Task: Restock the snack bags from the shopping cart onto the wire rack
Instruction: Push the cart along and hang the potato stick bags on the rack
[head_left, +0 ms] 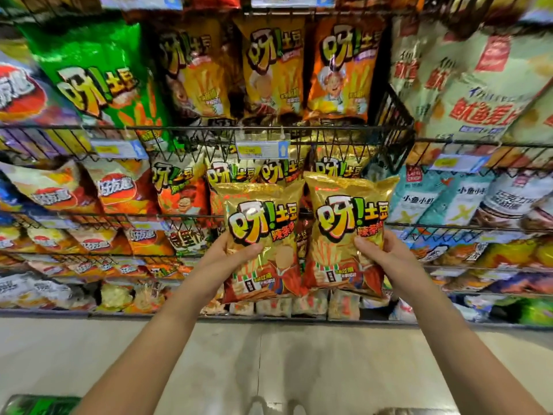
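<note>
Left hand (232,254) pinches the left bag (263,223), right hand (384,254) the right bag (344,220), thumbs in front. The wire rack (395,124) above the fingers could snag a slippery bag loose.

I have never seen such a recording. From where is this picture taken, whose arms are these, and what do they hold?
There is no machine here. A person wears one wide-angle camera on the head; it looks forward and down, so you see that person's own two arms. The left hand grips the left bag and the right hand grips the right bag, each with the thumb on the front. Both bags are gold, upright and side by side, in front of the wire rack, whose shelves hold many other snack bags. A price tag hangs on the rack just above them. Below is the pale floor.
</note>
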A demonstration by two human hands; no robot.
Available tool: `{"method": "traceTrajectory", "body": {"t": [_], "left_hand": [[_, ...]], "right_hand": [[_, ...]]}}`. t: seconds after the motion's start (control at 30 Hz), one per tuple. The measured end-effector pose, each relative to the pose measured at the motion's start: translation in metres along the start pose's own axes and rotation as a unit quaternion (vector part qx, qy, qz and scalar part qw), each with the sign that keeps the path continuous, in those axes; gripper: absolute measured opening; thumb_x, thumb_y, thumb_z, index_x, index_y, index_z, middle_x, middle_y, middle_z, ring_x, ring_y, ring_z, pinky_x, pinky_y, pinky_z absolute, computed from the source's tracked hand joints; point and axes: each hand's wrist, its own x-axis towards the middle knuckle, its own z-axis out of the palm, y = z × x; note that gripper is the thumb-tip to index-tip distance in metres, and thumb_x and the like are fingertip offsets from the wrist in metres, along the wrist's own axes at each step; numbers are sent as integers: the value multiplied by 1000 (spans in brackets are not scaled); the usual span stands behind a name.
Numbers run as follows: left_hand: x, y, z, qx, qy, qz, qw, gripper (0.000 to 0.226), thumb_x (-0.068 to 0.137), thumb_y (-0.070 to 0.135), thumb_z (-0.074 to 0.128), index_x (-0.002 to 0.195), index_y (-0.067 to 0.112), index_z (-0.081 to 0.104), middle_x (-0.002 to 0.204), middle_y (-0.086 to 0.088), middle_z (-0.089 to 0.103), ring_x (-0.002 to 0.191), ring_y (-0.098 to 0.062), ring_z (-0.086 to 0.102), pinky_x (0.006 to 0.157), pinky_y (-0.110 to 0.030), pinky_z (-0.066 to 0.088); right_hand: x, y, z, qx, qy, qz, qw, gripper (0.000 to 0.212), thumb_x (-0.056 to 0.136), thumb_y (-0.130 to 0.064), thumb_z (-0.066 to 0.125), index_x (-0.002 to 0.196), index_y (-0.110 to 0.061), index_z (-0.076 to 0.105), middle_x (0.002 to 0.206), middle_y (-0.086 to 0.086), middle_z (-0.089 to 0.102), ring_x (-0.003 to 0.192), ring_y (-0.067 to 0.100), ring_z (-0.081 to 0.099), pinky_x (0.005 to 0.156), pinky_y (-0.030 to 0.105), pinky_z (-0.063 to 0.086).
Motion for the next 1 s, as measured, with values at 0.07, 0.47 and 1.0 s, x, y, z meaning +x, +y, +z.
{"method": "traceTrajectory", "body": {"t": [0.07,0.47,1.0], "left_hand": [[7,4,-4,-1,2,0,1000,43,76,41,82,114,42,59,120,12,73,106,-6,69,107,-35,48],[29,8,-20,6,8,-3,1000,62,66,53,88,122,41,63,121,11,74,114,-15,69,109,-47,49],[58,-15,-12,-40,50,-48,997,89,84,34,81,158,21,32,119,19,56,130,-21,50,112,-36,33]], "right_hand": [[-2,-7,4,-1,13,-4,1000,74,59,-60,91,122,-33,63,119,-6,75,111,20,71,99,45,55],[29,-42,-7,-166,70,-26,983,102,71,-65,79,154,-21,38,152,-5,48,141,24,45,113,43,38],[99,-26,-18,-231,96,-64,966,23,85,0,78,105,-2,66,87,-12,71,85,3,64,62,2,46]]}}
